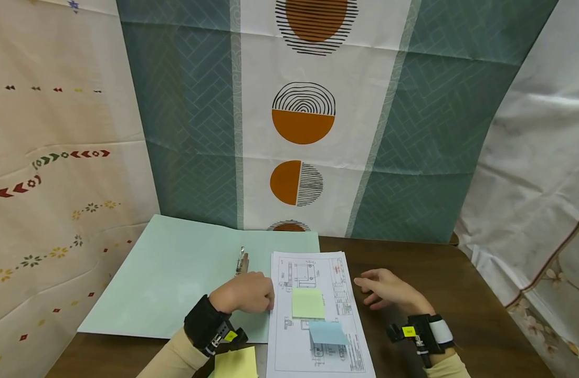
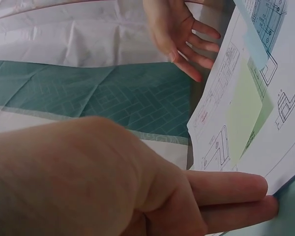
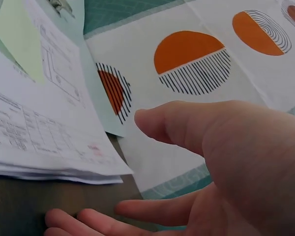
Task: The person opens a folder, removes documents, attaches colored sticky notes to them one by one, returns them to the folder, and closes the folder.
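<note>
A stack of printed technical drawings lies over the right part of a pale green folder. On the top sheet are a green sticky note and a blue sticky note, whose free edge lifts. My left hand is at the stack's left edge; in the left wrist view its fingers extend straight along the paper edge. To the right of the stack hovers my right hand, fingers spread and relaxed, holding nothing. The right wrist view shows its thumb apart from the paper.
A metal clip sits on the folder behind my left hand. Near the front edge lies a yellow sticky pad, partly cut off by the frame. The brown table extends to the right, and a patterned curtain hangs behind.
</note>
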The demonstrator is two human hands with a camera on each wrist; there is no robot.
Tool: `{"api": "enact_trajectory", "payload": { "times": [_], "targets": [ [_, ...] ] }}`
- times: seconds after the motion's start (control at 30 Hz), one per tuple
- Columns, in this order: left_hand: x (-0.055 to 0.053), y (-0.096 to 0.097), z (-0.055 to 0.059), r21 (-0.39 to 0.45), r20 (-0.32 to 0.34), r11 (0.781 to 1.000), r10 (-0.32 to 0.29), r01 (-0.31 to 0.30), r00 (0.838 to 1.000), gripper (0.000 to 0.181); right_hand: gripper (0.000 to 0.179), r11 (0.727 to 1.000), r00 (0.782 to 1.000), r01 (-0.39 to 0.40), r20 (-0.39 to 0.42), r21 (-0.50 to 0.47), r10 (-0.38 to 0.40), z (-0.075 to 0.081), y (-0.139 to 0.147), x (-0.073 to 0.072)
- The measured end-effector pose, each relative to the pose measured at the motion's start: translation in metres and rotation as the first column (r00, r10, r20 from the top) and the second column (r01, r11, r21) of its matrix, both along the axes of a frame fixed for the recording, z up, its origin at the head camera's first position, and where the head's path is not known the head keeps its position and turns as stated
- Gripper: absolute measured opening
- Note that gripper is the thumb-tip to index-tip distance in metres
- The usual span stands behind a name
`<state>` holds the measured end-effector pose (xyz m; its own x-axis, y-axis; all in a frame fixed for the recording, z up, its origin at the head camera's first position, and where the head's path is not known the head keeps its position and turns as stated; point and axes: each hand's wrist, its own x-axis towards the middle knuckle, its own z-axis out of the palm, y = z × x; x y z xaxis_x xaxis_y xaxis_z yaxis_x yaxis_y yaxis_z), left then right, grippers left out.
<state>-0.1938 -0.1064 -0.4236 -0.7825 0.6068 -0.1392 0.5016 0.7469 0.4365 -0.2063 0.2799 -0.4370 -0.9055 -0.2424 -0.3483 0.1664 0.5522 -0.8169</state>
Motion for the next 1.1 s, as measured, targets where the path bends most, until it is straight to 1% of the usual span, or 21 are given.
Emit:
{"api": "enact_trajectory", "payload": {
  "times": [0.07, 0.23, 0.3, 0.43, 0.53, 0.6, 0.7, 0.77, 0.83, 1.0, 1.1],
  "targets": [
    [0.000, 0.001, -0.001, 0.004, -0.005, 1.000, -0.004, 0.004, 1.000, 0.024, 0.077, 1.000, 1.000, -0.014, 0.004, -0.006, 0.014, -0.004, -0.004, -0.002],
    [0.000, 0.003, -0.005, 0.005, -0.034, 0.999, -0.038, 0.038, 0.999, 0.026, 0.071, 0.998, 0.999, -0.041, 0.016, -0.047, 0.042, -0.015, -0.017, -0.004],
    [0.000, 0.004, -0.007, 0.000, -0.047, 0.999, -0.048, 0.048, 0.998, 0.030, 0.066, 0.998, 0.999, -0.035, 0.010, -0.050, 0.035, -0.018, -0.022, -0.004],
    [0.001, 0.006, -0.007, -0.011, -0.064, 0.999, -0.044, 0.043, 0.997, 0.035, 0.054, 0.999, 1.000, -0.027, -0.013, -0.032, 0.027, -0.020, -0.031, -0.004],
    [0.002, 0.006, -0.007, -0.014, -0.073, 0.999, -0.041, 0.040, 0.996, 0.035, 0.048, 0.999, 0.999, -0.030, -0.029, -0.034, 0.029, -0.021, -0.035, -0.004],
    [0.002, 0.006, -0.007, -0.014, -0.081, 0.999, -0.040, 0.039, 0.996, 0.036, 0.048, 0.997, 0.998, -0.052, -0.041, -0.059, 0.049, -0.023, -0.037, -0.004],
    [0.003, 0.007, -0.006, -0.014, -0.089, 0.999, -0.041, 0.039, 0.995, 0.037, 0.049, 0.987, 0.992, -0.115, -0.067, -0.109, 0.108, -0.027, -0.039, -0.003],
    [0.003, 0.007, -0.005, -0.009, -0.082, 0.999, -0.038, 0.038, 0.996, 0.037, 0.050, 0.980, 0.986, -0.151, -0.091, -0.131, 0.140, -0.030, -0.040, -0.002],
    [0.003, 0.006, -0.005, 0.001, -0.071, 0.999, -0.034, 0.034, 0.997, 0.037, 0.047, 0.976, 0.981, -0.168, -0.118, -0.136, 0.153, -0.032, -0.042, 0.000],
    [0.002, 0.004, -0.004, 0.024, -0.050, 0.999, -0.030, 0.031, 0.998, 0.032, 0.043, 0.982, 0.982, -0.129, -0.155, -0.135, 0.107, -0.031, -0.043, 0.001],
    [0.002, 0.002, -0.004, 0.021, -0.038, 0.999, -0.040, 0.041, 0.998, 0.036, 0.044, 0.984, 0.981, -0.100, -0.177, -0.145, 0.073, -0.025, -0.039, 0.001]
  ]
}}
